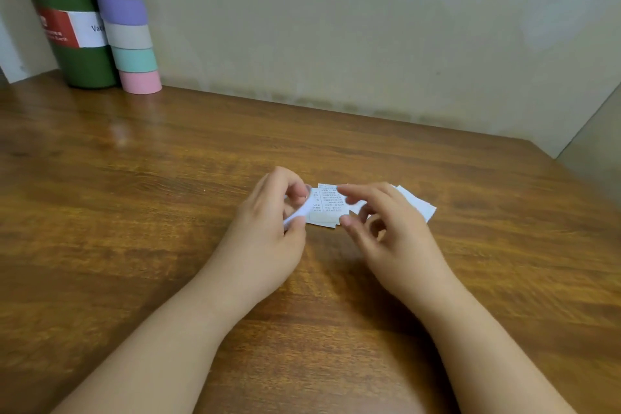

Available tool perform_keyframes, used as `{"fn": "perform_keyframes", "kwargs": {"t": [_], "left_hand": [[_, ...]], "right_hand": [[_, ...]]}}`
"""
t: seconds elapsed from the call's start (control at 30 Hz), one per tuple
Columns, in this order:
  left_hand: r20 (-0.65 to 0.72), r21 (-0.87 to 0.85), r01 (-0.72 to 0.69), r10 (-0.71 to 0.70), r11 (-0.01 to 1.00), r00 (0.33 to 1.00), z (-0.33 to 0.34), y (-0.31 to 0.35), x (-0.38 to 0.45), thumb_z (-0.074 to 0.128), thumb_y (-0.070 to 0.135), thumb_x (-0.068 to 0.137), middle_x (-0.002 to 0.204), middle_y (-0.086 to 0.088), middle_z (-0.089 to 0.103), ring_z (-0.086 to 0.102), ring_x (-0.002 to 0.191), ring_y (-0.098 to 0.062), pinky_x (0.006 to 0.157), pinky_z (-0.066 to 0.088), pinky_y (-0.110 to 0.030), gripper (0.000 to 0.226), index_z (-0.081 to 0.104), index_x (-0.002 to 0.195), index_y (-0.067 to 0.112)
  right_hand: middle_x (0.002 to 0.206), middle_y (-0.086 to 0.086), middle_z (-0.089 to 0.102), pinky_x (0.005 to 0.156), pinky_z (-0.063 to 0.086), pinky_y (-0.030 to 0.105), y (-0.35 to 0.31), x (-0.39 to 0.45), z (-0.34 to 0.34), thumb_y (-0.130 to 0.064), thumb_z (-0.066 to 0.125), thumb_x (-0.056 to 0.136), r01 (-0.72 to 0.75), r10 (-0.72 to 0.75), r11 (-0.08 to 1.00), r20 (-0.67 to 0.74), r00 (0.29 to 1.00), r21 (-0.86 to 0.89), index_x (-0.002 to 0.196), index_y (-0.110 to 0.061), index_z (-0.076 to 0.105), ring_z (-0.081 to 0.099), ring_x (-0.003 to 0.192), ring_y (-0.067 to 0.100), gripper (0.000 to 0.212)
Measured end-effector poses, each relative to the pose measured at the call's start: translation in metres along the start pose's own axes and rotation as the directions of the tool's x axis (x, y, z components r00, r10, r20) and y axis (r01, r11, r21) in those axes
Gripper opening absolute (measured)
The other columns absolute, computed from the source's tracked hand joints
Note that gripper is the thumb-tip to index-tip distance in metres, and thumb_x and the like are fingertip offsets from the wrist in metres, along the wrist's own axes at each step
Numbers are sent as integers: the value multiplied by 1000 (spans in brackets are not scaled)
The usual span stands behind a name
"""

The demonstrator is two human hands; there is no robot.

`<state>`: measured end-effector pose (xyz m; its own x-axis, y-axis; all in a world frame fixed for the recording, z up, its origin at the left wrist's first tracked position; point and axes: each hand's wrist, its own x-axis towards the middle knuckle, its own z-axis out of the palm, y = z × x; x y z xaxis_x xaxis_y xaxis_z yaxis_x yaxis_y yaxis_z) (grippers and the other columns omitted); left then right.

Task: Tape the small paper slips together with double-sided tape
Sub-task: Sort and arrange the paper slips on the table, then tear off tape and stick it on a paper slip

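Head view puts your two bare forearms nearest, reaching in from the bottom edge over the wooden table (134,178). Your left hand (268,228) sits at mid-table with its fingers curled; thumb and fingertips pinch a small white ring-shaped object, apparently the roll of double-sided tape (297,212), though it is blurred and mostly hidden by the fingers. Your right hand (386,228) is just beside it, fingers loosely bent and spread, forefinger stretched out over the paper; the motion blur keeps you from telling whether it pinches anything, and it looks to be holding nothing.

Between and just beyond your hands lie the paper slips (326,207), flat on the table. One printed slip with small dark text is face up between the two hands, touching or nearly touching your left fingertips. More white slips (418,203) fan out from behind your right hand toward the right.

Farther back, at the left rear corner against the wall (369,27), a green bottle (77,54) with a red and white label stands upright, and touching its right side leans a tall stack of tape rolls (127,27) in teal, grey, purple and pink.
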<state>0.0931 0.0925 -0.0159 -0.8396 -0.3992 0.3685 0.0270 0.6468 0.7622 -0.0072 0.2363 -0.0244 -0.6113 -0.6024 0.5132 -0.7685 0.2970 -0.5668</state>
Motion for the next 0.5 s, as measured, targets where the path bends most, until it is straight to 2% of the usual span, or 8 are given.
{"fn": "perform_keyframes", "kwargs": {"t": [0.07,0.13,0.23,0.3,0.4,0.5], "left_hand": [[34,-124,-1,5,992,999,-1,4,-2,55,2,87,83,3,62,52,60,2,54,37,-9,33,44,89,33],[55,-258,-4,19,966,998,-2,4,-2,56,3,88,76,3,66,53,57,-2,57,39,-18,35,46,90,36],[79,-376,-26,60,926,995,-2,6,-4,58,11,85,84,7,66,61,74,-32,66,46,-50,30,48,92,38],[82,-407,-33,73,913,994,-2,8,-5,58,16,82,90,11,65,61,80,-39,74,46,-59,27,49,92,39],[59,-377,-10,35,926,998,1,7,-3,60,24,79,92,15,66,66,85,-28,82,49,-56,25,49,93,41],[63,-341,5,18,940,998,2,3,0,60,29,77,90,19,66,65,87,-10,86,49,-35,18,59,93,38]], "right_hand": [[109,-11,51,72,42,11,-4,0,6,-11,61,89,117,-117,993,-1,993,1,122,-26,59,56,84,8,36],[111,-10,50,73,43,11,-7,1,7,-9,60,89,147,-146,989,-46,988,11,120,-24,60,58,86,8,34],[104,-6,55,72,44,13,-10,2,5,-9,59,89,176,-170,984,-157,973,30,106,-16,64,57,89,6,20],[100,-6,56,73,44,12,-11,2,4,-12,56,88,203,-193,979,-204,960,26,100,-12,65,55,89,2,15],[98,-7,54,74,46,13,-10,2,3,-9,60,88,204,-192,979,-248,950,26,98,-10,66,55,87,2,11],[98,-8,54,76,46,12,-10,1,1,-4,63,84,190,-177,982,-294,939,17,98,-9,67,55,85,1,15]]}}
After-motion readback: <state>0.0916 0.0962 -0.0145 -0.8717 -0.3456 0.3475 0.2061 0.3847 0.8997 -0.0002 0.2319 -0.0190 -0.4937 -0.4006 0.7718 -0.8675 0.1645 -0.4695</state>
